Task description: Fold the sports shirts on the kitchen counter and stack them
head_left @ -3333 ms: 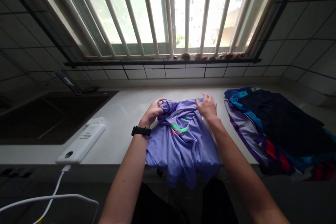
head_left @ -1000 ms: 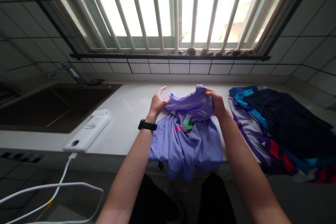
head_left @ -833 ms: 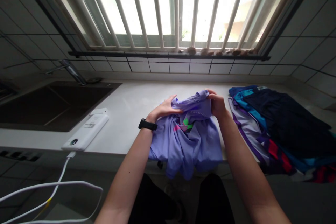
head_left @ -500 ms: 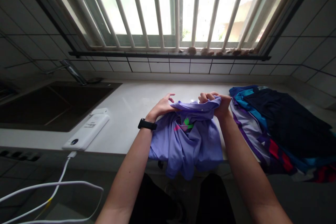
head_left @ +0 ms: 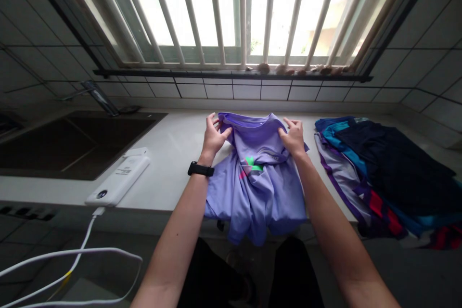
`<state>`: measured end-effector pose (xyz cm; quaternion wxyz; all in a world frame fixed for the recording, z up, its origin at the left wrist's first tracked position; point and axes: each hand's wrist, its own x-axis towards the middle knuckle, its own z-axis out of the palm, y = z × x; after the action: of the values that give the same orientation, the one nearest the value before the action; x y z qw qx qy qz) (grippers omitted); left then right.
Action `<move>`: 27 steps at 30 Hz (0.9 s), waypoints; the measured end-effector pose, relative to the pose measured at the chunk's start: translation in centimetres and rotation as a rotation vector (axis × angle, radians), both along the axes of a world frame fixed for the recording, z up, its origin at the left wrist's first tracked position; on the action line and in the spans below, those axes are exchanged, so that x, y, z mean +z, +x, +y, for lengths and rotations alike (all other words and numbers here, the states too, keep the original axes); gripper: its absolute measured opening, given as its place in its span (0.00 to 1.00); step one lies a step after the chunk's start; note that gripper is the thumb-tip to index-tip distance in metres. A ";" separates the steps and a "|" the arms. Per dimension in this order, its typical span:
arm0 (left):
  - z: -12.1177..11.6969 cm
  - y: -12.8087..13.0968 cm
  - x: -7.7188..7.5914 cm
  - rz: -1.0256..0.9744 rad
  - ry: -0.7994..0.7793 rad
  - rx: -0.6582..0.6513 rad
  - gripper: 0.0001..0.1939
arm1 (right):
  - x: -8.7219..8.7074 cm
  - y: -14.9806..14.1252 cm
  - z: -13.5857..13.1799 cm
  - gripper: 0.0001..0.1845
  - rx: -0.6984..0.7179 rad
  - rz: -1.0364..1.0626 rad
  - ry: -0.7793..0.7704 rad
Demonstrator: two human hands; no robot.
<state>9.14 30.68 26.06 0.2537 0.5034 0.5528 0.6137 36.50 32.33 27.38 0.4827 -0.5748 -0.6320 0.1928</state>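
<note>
A lavender T-shirt [head_left: 258, 142] lies crumpled on the white counter, its lower part draping over the front edge. Green and pink print shows on its front, partly folded in. My left hand [head_left: 214, 135], with a black watch [head_left: 200, 169] on the wrist, pinches the shirt at the left of the neck opening. On the opposite side of the collar, my right hand [head_left: 293, 135] grips the fabric between thumb and fingers. The collar is spread wide between both hands and faces the window.
A heap of dark and coloured clothes [head_left: 393, 168] lies on the counter [head_left: 169, 154] at the right. To the left are a white power bank [head_left: 121, 178] with a cable [head_left: 86, 236], and a dark sink [head_left: 72, 144] with a faucet [head_left: 101, 98]. A barred window [head_left: 224, 14] is behind.
Both hands have moved away from me toward the window and further apart, carrying the collar along. The shirt's upper front has opened out, showing more of the print.
</note>
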 end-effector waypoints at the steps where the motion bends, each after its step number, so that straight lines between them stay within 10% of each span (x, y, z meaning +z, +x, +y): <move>1: 0.0 0.1 -0.1 0.064 0.017 -0.051 0.47 | 0.0 -0.1 -0.1 0.30 -0.064 -0.069 0.043; 10: -1.2 0.3 -0.6 0.736 -0.307 -0.124 0.17 | 0.5 -0.7 -1.3 0.21 0.325 -0.585 -0.249; 15: -1.1 0.2 -1.0 0.722 -0.392 -0.055 0.35 | -0.9 -0.2 -0.7 0.26 0.225 -0.794 -0.322; 20: -1.1 0.3 -1.0 0.662 -0.327 -0.063 0.26 | -1.7 0.2 -0.9 0.26 0.119 -0.880 -0.314; 27: -0.3 -1.4 -0.7 0.286 -0.188 0.312 0.17 | -1.7 1.2 -0.8 0.27 -0.264 -0.816 -0.447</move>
<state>7.78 30.34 25.36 0.1208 0.4678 0.7089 0.5138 37.75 31.51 25.66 0.0806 -0.7685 -0.6344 0.0198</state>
